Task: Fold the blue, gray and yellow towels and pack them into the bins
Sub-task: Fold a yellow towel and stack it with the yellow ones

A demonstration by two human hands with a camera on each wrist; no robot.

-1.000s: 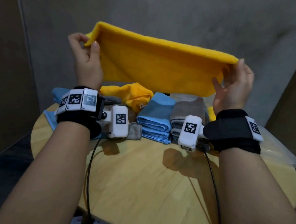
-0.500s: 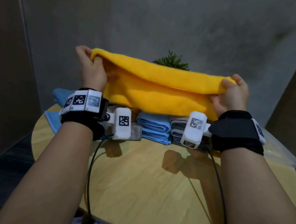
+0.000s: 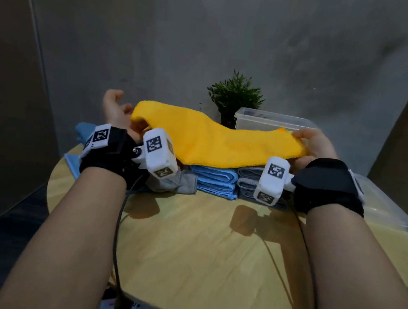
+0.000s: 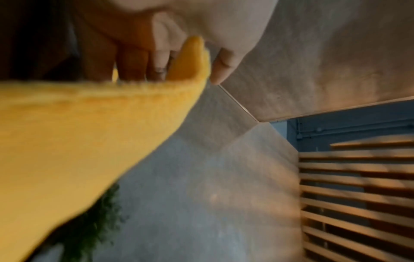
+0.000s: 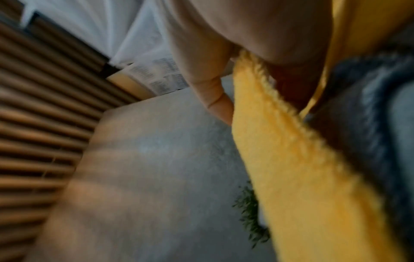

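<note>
Between my two hands stretches a yellow towel (image 3: pixel 224 144), doubled over lengthwise and sagging onto the stacks below. My left hand (image 3: pixel 120 113) pinches its left corner, and the left wrist view shows that yellow corner (image 4: pixel 190 62) between thumb and fingers (image 4: pixel 156 58). The right end is gripped by my right hand (image 3: pixel 310 141); the right wrist view shows the towel (image 5: pixel 302 168) running out from under the fingers (image 5: pixel 215 99). Under it sit a folded blue stack (image 3: pixel 215 183) and a folded gray stack (image 3: pixel 248 181).
A loose gray towel (image 3: pixel 174 185) and a loose blue towel (image 3: pixel 82 131) lie at the left of the round wooden table (image 3: pixel 211 268). A clear bin (image 3: pixel 272 121) and a small plant (image 3: pixel 234 97) stand behind. Another clear plastic piece (image 3: pixel 383 208) lies at the right edge.
The yellow towel was held up spread out, then folded over forward and brought down. Both hands have dropped and now hold it low over the folded stacks.
</note>
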